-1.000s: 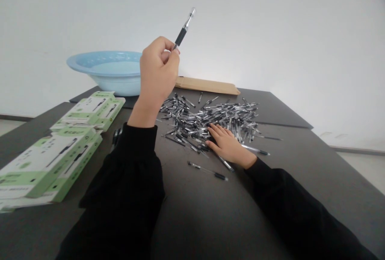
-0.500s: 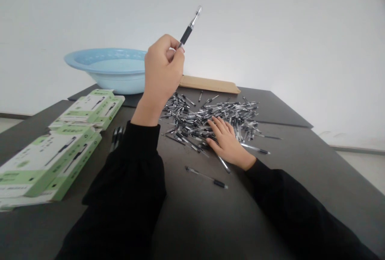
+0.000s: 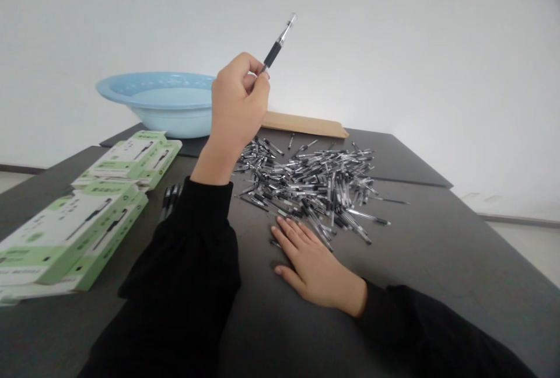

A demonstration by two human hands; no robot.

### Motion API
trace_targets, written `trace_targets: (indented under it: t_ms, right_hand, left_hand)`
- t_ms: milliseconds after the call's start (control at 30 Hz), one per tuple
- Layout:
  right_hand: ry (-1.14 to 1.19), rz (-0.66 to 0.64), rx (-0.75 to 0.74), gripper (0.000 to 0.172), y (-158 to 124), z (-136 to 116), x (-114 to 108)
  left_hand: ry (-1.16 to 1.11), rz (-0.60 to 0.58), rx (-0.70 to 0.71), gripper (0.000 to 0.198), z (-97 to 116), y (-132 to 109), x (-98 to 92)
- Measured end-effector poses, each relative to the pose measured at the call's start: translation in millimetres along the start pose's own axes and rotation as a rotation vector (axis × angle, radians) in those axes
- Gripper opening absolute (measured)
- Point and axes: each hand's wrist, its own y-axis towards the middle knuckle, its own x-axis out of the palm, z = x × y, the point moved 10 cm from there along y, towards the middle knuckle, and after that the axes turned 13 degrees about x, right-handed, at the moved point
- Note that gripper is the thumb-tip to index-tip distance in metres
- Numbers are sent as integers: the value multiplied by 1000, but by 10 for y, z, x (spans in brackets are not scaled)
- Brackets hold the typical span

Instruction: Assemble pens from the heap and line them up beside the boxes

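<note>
My left hand (image 3: pixel 240 101) is raised above the table, pinching a clear gel pen (image 3: pixel 276 45) with a black grip; its capped end points up and to the right. My right hand (image 3: pixel 310 261) lies low over the table at the near edge of the pen pile (image 3: pixel 324 179), fingers stretched out and spread. Beneath those fingers a single pen (image 3: pixel 275 242) is mostly covered, with only one end showing. The pile holds many loose clear and black pens lying in all directions.
Flattened green and white pen boxes (image 3: pixel 65 232) lie on the left, with several pens (image 3: pixel 170 200) beside them. A light blue basin (image 3: pixel 175 112) stands at the back left. Brown cardboard (image 3: pixel 306 124) lies behind the pile on the dark table (image 3: pixel 271 331).
My right hand has moved off the pile, toward me and slightly left, and now covers the single loose pen. My left hand stays raised with its pen, almost unmoved.
</note>
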Motion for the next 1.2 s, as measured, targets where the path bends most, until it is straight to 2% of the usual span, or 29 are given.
trace_targets:
  t_ms: [333, 500, 600, 667, 767, 900, 1067, 1200]
  right_hand:
    - [-11, 54, 12, 68, -9, 31, -4]
    - [-36, 124, 17, 62, -34, -3, -126]
    - [-52, 205, 15, 65, -33, 21, -237]
    - [-60, 244, 75, 70, -10, 125, -266]
    - [-74, 229, 168, 74, 30, 278, -201]
    - [-91, 189, 192, 72, 43, 311, -118]
    - [-67, 198, 188, 75, 36, 293, -162]
    - [-62, 257, 203, 71, 50, 343, -252]
  left_hand:
    - [-49, 72, 21, 17, -29, 61, -73]
    - [-123, 147, 85, 22, -39, 107, -92]
    - [-159, 144, 93, 25, -71, 123, -82]
    - [-161, 126, 90, 25, -70, 126, -72]
    - [-130, 109, 92, 23, -23, 122, -74]
    - [-90, 106, 92, 21, 34, 115, -82]
    - [-70, 106, 94, 20, 26, 109, -86]
    - [-58, 83, 103, 18, 16, 99, -78]
